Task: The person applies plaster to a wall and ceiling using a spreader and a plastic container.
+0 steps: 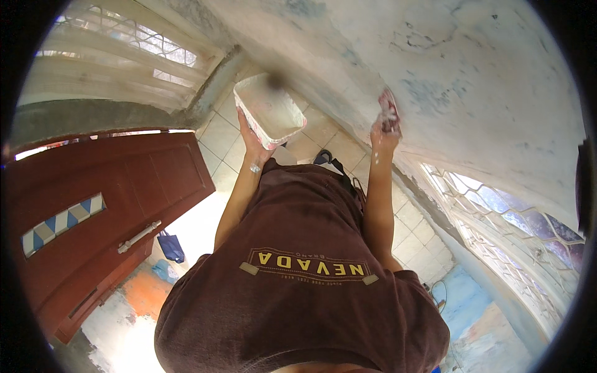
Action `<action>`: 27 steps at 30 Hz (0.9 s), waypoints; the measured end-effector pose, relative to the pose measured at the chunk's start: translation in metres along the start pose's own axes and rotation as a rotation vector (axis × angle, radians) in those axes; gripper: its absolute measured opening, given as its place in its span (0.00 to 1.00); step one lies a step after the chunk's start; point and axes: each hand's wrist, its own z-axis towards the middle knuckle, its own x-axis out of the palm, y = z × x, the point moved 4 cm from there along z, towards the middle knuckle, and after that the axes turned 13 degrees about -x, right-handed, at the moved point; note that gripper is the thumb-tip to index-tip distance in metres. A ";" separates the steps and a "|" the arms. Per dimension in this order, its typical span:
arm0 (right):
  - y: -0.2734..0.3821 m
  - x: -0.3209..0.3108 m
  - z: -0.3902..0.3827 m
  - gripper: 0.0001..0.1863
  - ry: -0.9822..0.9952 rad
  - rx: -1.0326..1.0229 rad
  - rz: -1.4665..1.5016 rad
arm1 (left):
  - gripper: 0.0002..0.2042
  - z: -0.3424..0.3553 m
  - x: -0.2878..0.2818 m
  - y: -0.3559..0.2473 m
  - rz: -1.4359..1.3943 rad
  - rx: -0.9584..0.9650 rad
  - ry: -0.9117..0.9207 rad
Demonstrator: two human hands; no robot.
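Observation:
My left hand [250, 140] grips the side of a white rectangular plastic tub [255, 127] with a pinkish pattern. Pale, whitish material coats the tub's inside. Up against the wall [472, 118], which is pale with bluish-grey patches, my right hand [384, 132] is closed around a flat dark-red tool [388, 101] smeared with white. Its exact kind is too blurred to make out. White smears also mark the fingers and wrist of that hand.
A red-brown door [118, 180] with a pull handle [140, 237] stands at the left, near a blue bag [171, 246]. Grilled windows are at upper left and right [497, 217]. Below lies a tiled floor [219, 138]; a dark sandal [323, 156] shows there.

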 end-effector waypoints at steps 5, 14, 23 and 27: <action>0.032 -0.095 -0.023 0.16 -0.275 0.106 0.270 | 0.36 -0.009 -0.010 0.019 -0.054 -0.013 0.035; -0.001 -0.079 -0.058 0.12 0.005 -0.204 -0.308 | 0.35 0.010 -0.012 0.010 -0.008 -0.084 0.081; -0.074 -0.017 -0.051 0.13 0.186 -0.294 -0.612 | 0.33 0.036 -0.010 -0.057 0.259 -0.112 0.109; -0.105 0.029 -0.009 0.13 0.218 -0.354 -0.512 | 0.33 0.051 -0.024 -0.100 0.138 -0.178 0.121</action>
